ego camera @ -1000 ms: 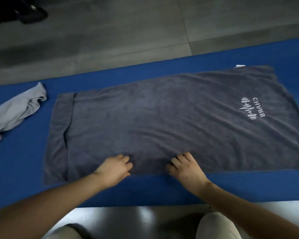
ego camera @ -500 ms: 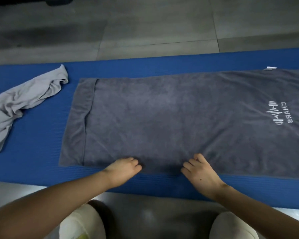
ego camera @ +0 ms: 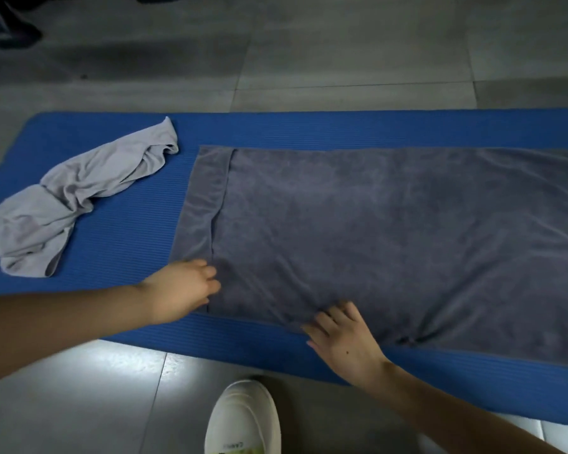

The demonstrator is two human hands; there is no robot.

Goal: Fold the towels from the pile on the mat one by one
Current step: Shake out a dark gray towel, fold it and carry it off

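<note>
Under left hand point(ego camera: 182, 288) and right hand point(ego camera: 345, 342), gray towel point(ego camera: 391, 240)

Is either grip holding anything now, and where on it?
Dark grey towel, near edge: left grip at the folded left corner, right grip where the edge bunches. Actual pinch unclear; likely, not certain.

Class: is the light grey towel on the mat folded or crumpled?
Crumpled: the light grey towel lies bunched in loose wrinkles on the blue mat.
</note>
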